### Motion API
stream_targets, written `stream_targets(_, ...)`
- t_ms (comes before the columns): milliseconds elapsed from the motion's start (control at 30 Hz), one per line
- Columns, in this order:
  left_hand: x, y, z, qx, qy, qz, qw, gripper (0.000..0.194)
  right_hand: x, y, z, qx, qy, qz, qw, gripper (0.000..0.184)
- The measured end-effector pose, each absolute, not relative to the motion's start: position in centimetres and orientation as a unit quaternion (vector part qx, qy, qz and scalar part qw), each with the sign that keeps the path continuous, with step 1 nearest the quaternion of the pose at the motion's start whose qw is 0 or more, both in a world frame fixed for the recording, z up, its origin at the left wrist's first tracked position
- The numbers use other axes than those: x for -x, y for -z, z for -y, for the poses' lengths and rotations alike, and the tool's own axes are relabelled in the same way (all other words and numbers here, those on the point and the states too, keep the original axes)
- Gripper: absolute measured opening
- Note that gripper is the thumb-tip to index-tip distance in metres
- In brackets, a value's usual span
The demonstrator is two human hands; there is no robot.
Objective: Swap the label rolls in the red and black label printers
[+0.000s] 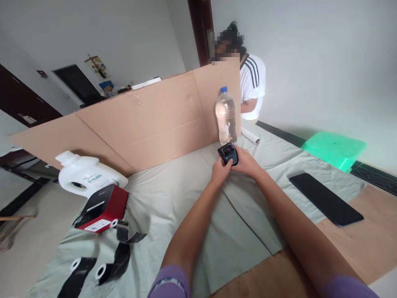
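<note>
Holding what, these two bare hands?

One small black device (pixel 228 155) with a glossy screen; exact type not legible. Left hand (pixel 221 170): fingers closed on its near-left side, thumb laid on the lower edge. Right hand (pixel 246 162): fingers gripping its right side.

Position of the device?

Toward the far edge of the desk (pixel 173 198), over the pale grey-green cloth, just in front of the base of a clear plastic bottle (pixel 226 116). Bottle: upright, blue cap, clear contents.

Backing?

One long cardboard panel (pixel 161 120), creased, standing across the desk behind the bottle. One white tube (pixel 250 135) lies beside the panel's right end.

Left side?

One white plastic jug (pixel 105 176), handled, green lettering, near the panel. One red-and-black boxy machine (pixel 108 203), pale label on its front, just before the jug. Three black ribbon rolls (pixel 122 258) on white cores, partly unwound, nearer the wearer.

Right side?

One flat black slab (pixel 325 198), rounded corners, lying partly on cloth, partly on a brown surface (pixel 369 231). One translucent green plastic box (pixel 335 147), farther off, near the wall.

Anyone else?

One person (pixel 256 91) beyond the panel's right end, white top, black shoulder stripes; hands hidden.
</note>
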State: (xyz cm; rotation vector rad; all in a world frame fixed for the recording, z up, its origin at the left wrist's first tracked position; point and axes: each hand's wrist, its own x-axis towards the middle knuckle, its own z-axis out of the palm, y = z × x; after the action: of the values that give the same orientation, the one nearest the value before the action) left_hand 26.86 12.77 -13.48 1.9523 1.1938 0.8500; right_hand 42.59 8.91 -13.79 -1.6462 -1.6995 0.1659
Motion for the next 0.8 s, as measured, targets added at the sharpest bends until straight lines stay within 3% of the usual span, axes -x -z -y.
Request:
stream_targets(200, -33.5, 15.0, -14.2, -0.776, -0.285, -0.434, 0.360, 0.041, -46.6, 17.0, -8.4, 0.720, -0.013, 0.553, 0.419, 0.090)
stream_targets(467, -33.7, 14.7, -12.4, -0.774, -0.255, -0.472, 0.337, 0.055, -46.5, 17.6, -8.6, 0.771, 0.009, 0.529, 0.355, 0.082)
stream_targets(600, -25.9, 12.6, -7.9, -0.783, -0.253, -0.487, 0.294, 0.052, -45.8, 17.5, -8.3, 0.783, 0.033, 0.527, 0.329, 0.098)
stream_targets(800, -2.7, 8.8, -0.2, -0.778, -0.265, -0.556, 0.124, 0.038, -43.2, 17.6, -8.5, 0.838, 0.052, 0.434, 0.326, 0.120)
